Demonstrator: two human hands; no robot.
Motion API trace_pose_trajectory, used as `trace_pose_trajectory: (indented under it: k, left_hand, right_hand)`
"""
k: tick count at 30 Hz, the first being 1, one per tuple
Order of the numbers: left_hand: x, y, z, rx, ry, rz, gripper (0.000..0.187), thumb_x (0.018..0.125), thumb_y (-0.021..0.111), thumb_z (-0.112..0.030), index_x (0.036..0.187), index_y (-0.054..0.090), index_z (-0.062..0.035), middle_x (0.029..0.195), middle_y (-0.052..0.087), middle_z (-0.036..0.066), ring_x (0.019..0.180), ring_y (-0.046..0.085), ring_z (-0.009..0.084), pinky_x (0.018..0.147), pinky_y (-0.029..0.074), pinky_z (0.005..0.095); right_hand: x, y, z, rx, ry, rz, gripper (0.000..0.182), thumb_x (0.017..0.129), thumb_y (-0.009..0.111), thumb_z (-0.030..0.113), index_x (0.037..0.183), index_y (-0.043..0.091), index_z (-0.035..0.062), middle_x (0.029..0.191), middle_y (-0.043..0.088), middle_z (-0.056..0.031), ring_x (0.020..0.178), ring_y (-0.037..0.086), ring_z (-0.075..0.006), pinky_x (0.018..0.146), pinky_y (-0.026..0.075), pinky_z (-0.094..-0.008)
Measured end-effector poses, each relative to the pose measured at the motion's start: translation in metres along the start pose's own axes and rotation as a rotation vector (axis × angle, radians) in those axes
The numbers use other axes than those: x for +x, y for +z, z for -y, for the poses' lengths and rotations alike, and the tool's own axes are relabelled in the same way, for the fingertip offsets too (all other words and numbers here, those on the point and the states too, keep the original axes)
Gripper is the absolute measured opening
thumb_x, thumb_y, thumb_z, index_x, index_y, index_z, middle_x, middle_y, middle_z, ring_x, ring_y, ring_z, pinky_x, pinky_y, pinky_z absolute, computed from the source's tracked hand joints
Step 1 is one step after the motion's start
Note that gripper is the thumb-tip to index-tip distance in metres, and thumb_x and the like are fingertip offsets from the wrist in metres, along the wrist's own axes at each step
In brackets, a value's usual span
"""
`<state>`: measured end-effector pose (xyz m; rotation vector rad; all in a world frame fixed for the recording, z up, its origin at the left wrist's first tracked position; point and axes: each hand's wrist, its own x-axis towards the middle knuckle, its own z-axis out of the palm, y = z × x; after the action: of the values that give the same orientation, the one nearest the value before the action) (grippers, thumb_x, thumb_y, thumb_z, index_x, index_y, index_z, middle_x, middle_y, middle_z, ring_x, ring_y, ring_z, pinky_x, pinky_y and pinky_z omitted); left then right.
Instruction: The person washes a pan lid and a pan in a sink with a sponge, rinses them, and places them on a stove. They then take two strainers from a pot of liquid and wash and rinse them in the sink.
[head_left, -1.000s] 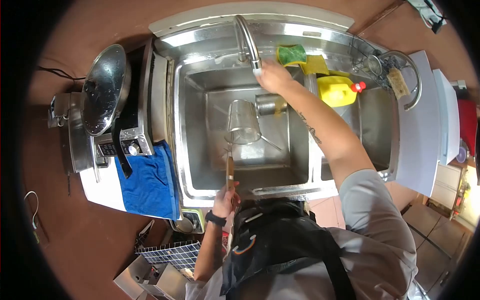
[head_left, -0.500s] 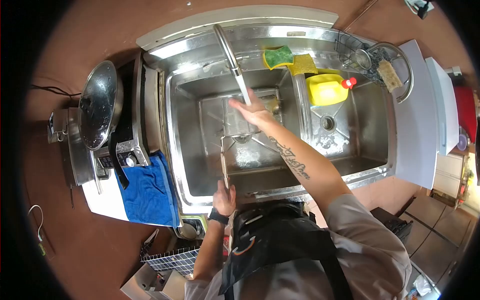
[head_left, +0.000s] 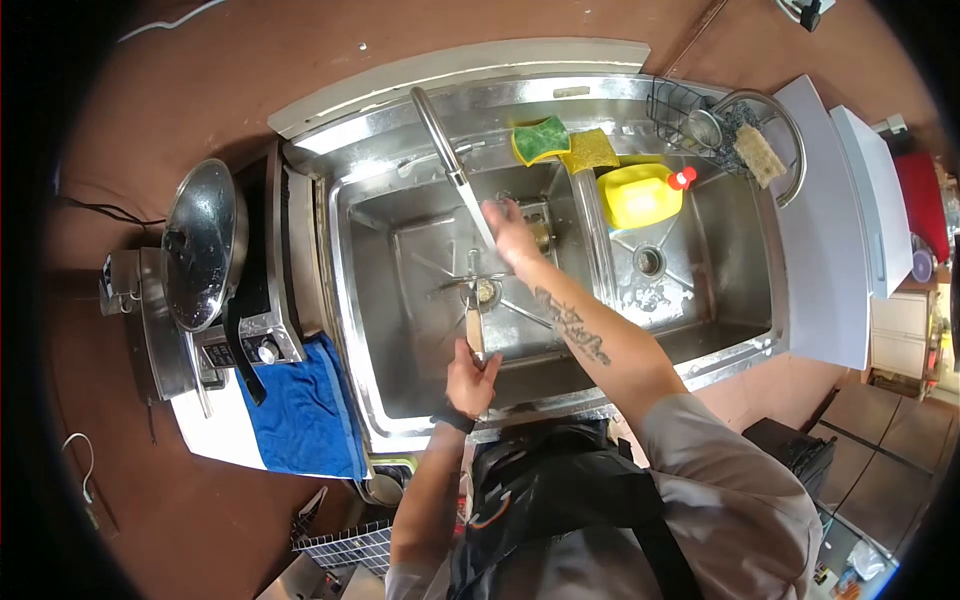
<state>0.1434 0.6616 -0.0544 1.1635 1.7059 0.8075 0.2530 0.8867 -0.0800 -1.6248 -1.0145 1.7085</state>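
My left hand [head_left: 468,385] is wrapped round the handle of a long utensil [head_left: 474,328] with a light brown section. The utensil reaches over the left sink basin [head_left: 375,300]; its metal far end has a thin crosspiece, and its exact shape is unclear. Beside the white stream under the faucet [head_left: 436,125] is my right hand [head_left: 508,225], with fingers slightly bent and apart and nothing visible held. Below them lies the basin's drain [head_left: 486,292].
A yellow bottle [head_left: 640,197] with a red cap lies in the right basin. Two sponges [head_left: 541,140] rest on the sink's back ledge. At right is a wire basket [head_left: 677,108]; at left are a lidded pan [head_left: 203,245] and a blue cloth [head_left: 305,410].
My left hand has moved slightly right and the utensil has shifted with it, its far end now appearing different. My right hand's fingers are more bent. The whole view has shifted slightly.
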Motion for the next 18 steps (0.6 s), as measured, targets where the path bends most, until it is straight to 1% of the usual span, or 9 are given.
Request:
trace_pose_trajectory:
  k: [2, 4, 5, 8, 9, 12, 13, 15, 18]
  left_hand:
    - [0.008, 0.002, -0.014, -0.139, -0.147, 0.049, 0.032, 0.088, 0.069, -0.011, 0.093, 0.039, -0.0024, 0.057, 0.055, 0.012, 0.039, 0.053, 0.0215, 0.039, 0.040, 0.0357]
    - [0.012, 0.004, -0.023, -0.356, -0.165, 0.022, 0.031, 0.091, 0.068, -0.014, 0.093, 0.038, -0.0030, 0.052, 0.054, 0.008, 0.035, 0.050, 0.0148, 0.035, 0.038, 0.0330]
    - [0.010, 0.004, -0.023, -0.358, -0.162, 0.021, 0.031, 0.091, 0.068, -0.014, 0.093, 0.038, -0.0030, 0.052, 0.054, 0.008, 0.035, 0.050, 0.0148, 0.035, 0.038, 0.0330]
    - [-0.004, 0.003, -0.015, -0.235, -0.131, 0.099, 0.029, 0.095, 0.064, -0.018, 0.095, 0.039, -0.0024, 0.049, 0.052, 0.006, 0.037, 0.051, 0.0141, 0.035, 0.038, 0.0324]
    - [-0.005, 0.005, -0.008, -0.169, -0.068, 0.076, 0.027, 0.096, 0.062, -0.018, 0.095, 0.041, -0.0021, 0.050, 0.052, 0.005, 0.037, 0.050, 0.0126, 0.035, 0.037, 0.0308]
    - [-0.002, 0.005, -0.007, -0.148, -0.089, 0.068, 0.025, 0.099, 0.057, -0.023, 0.095, 0.043, -0.0024, 0.049, 0.049, 0.002, 0.037, 0.047, 0.0105, 0.036, 0.034, 0.0296]
    - [0.001, 0.005, -0.003, -0.042, 0.053, 0.046, 0.026, 0.099, 0.057, -0.022, 0.100, 0.043, -0.0010, 0.050, 0.051, 0.005, 0.040, 0.050, 0.0118, 0.038, 0.037, 0.0307]
    - [-0.007, 0.002, 0.003, 0.070, 0.190, 0.028, 0.028, 0.098, 0.058, -0.022, 0.104, 0.043, 0.0004, 0.052, 0.054, 0.008, 0.042, 0.053, 0.0131, 0.039, 0.039, 0.0318]
    - [-0.030, 0.005, 0.010, -0.122, -0.030, 0.147, 0.027, 0.099, 0.057, -0.023, 0.106, 0.044, -0.0007, 0.053, 0.053, 0.006, 0.043, 0.053, 0.0113, 0.040, 0.038, 0.0285]
  right_hand:
    - [-0.006, 0.015, -0.026, -0.216, -0.209, -0.145, 0.088, 0.089, 0.055, 0.062, 0.146, 0.032, -0.0013, 0.134, 0.053, -0.0279, 0.125, 0.053, -0.0360, 0.103, 0.040, -0.0399]
    - [-0.025, 0.016, -0.024, -0.093, -0.176, 0.184, 0.080, 0.092, 0.055, 0.058, 0.149, 0.032, 0.0068, 0.143, 0.047, -0.0215, 0.135, 0.042, -0.0310, 0.109, 0.033, -0.0365]
    - [-0.017, 0.014, -0.024, -0.094, -0.179, 0.183, 0.080, 0.092, 0.055, 0.058, 0.149, 0.032, 0.0068, 0.143, 0.047, -0.0215, 0.135, 0.042, -0.0310, 0.109, 0.033, -0.0365]
    - [0.024, 0.008, -0.020, 0.289, 0.123, -0.050, 0.076, 0.094, 0.052, 0.058, 0.149, 0.036, 0.0072, 0.146, 0.045, -0.0171, 0.134, 0.042, -0.0266, 0.112, 0.029, -0.0368]
    - [0.036, -0.004, -0.015, 0.390, 0.293, 0.038, 0.079, 0.095, 0.048, 0.060, 0.149, 0.035, 0.0049, 0.151, 0.039, -0.0155, 0.138, 0.036, -0.0257, 0.114, 0.024, -0.0368]
    - [0.007, 0.009, -0.018, 0.308, 0.057, -0.085, 0.078, 0.096, 0.042, 0.061, 0.147, 0.038, 0.0021, 0.150, 0.041, -0.0162, 0.140, 0.035, -0.0280, 0.115, 0.024, -0.0386]
    - [-0.005, 0.014, -0.017, 0.212, 0.069, -0.170, 0.076, 0.097, 0.042, 0.060, 0.147, 0.038, 0.0023, 0.151, 0.040, -0.0159, 0.139, 0.036, -0.0277, 0.114, 0.025, -0.0390]
    - [-0.006, 0.008, -0.013, 0.236, 0.127, -0.118, 0.076, 0.096, 0.043, 0.060, 0.148, 0.038, 0.0039, 0.151, 0.039, -0.0151, 0.139, 0.036, -0.0265, 0.114, 0.025, -0.0385]
    - [0.013, -0.003, -0.012, 0.533, 0.364, 0.125, 0.073, 0.097, 0.043, 0.058, 0.145, 0.041, 0.0026, 0.139, 0.051, -0.0157, 0.127, 0.047, -0.0264, 0.110, 0.031, -0.0388]
